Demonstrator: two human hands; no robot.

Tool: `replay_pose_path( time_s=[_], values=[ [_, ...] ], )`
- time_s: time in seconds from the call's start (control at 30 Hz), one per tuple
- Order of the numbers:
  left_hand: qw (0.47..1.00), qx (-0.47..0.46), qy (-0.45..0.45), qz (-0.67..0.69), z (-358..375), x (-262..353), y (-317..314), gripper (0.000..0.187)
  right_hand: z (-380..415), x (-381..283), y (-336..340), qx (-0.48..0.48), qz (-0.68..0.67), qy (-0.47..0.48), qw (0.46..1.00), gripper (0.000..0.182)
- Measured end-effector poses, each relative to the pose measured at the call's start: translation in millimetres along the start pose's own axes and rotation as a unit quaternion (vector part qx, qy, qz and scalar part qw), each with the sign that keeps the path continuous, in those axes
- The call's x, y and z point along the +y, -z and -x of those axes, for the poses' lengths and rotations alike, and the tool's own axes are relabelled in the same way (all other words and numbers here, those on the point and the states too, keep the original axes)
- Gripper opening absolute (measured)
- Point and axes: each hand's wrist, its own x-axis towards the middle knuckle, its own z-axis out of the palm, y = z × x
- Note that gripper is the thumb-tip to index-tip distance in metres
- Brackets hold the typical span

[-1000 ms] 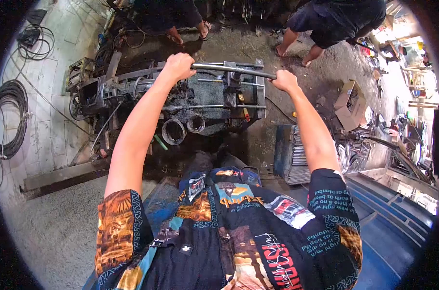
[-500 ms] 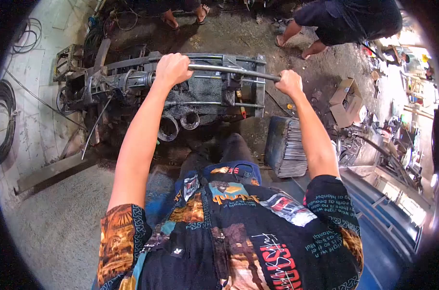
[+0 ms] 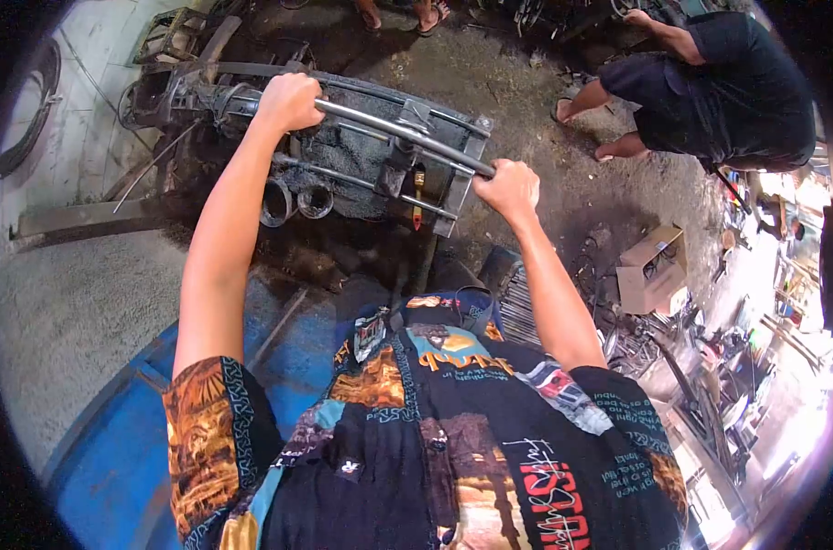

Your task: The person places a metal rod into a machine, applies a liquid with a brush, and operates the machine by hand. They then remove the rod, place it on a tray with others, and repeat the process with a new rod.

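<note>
My left hand (image 3: 290, 102) is wrapped round one end of a long grey metal bar (image 3: 405, 135). Near the bar's other end, my right hand (image 3: 509, 187) is closed on it too. The bar slants across the top of a dark metal machine frame (image 3: 455, 194) with parallel rods. Under the bar, between my hands, a dark carriage block (image 3: 394, 169) sits on the rods. A paintbrush (image 3: 419, 196) with a red tip lies by that block. Two round metal rings or pipe ends (image 3: 315, 201) show at the machine's near side, below my left hand.
A person in dark clothes (image 3: 742, 87) stands at the far right, and another person's feet (image 3: 427, 20) show at the top. An open cardboard box (image 3: 653, 270) and a pile of metal scrap lie right. Stacked metal plates (image 3: 515, 298) stand beside my right forearm.
My view has turned, so the bar and machine now slant down to the right. Both hands keep hold of the bar. The person at right now shows more fully, with an arm stretched out.
</note>
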Motion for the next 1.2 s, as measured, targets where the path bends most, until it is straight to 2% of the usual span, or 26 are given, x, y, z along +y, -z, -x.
replay_pose_path(
  time_s=[0.07, 0.17, 0.27, 0.33, 0.43, 0.73, 1.2],
  values=[
    [1.000, -0.007, 0.002, -0.015, 1, 3, -1, 0.018, 1, 1, 1, -0.015, 0.000, -0.006, 1.000, 0.033],
    [1.000, -0.010, 0.005, -0.012, 3, 4, -1, 0.019, 0, 1, -7, 0.017, 0.006, -0.030, 0.999, 0.026],
    [1.000, 0.025, -0.017, -0.008, 5, 3, -3, 0.020, 0, 2, -13, 0.041, -0.003, -0.037, 0.998, 0.024],
    [1.000, 0.016, 0.005, -0.013, 8, 4, -2, 0.022, -2, -1, -13, 0.044, 0.021, -0.048, 0.998, 0.024],
    [0.999, 0.046, 0.028, 0.000, 13, 5, -6, 0.022, -5, -3, -10, 0.039, 0.047, -0.023, 0.998, 0.025],
    [0.999, 0.038, 0.018, -0.021, 11, 2, -12, 0.022, -13, 4, -9, 0.017, 0.086, 0.017, 0.996, 0.026],
    [0.999, 0.045, 0.021, 0.002, 18, 9, -8, 0.022, -12, 1, -8, 0.006, 0.079, -0.003, 0.997, 0.024]
  ],
)
